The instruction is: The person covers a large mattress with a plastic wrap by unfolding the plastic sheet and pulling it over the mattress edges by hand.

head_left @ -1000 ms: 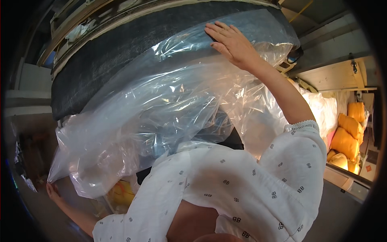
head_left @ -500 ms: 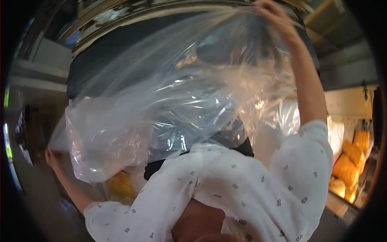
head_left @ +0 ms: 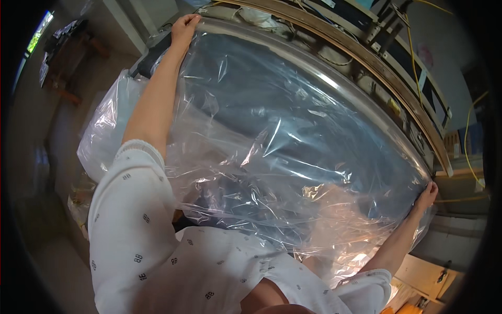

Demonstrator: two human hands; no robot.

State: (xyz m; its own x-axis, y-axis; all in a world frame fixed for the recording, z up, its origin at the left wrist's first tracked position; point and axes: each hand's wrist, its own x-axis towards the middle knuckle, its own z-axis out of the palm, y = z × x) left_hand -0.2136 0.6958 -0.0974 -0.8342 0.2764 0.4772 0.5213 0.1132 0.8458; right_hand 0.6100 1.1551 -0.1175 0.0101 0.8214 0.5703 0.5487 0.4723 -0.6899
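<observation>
A large sheet of clear plastic film (head_left: 277,141) is stretched over a dark work surface, its far edge pulled nearly straight between my hands. At the far left corner my left hand (head_left: 184,30) is closed on the film's edge. My right hand (head_left: 428,195) grips the same edge at the far right corner, arm reaching outward. Between the hands the film lies fairly flat, with shiny creases. Nearer my body it bunches into loose folds, and part of it drapes off the left side. The dark surface shows through the film.
Beyond the surface runs a long wooden rail (head_left: 366,73) with cables and clutter along it. A yellow cord (head_left: 413,52) hangs at the far right. Wooden furniture (head_left: 65,63) stands on the floor at far left. Orange bundles (head_left: 410,310) show at the lower right.
My left hand has gone from low at the left side to the far left corner. My right hand has come down to the far right corner. The film now lies flatter, and the view has turned.
</observation>
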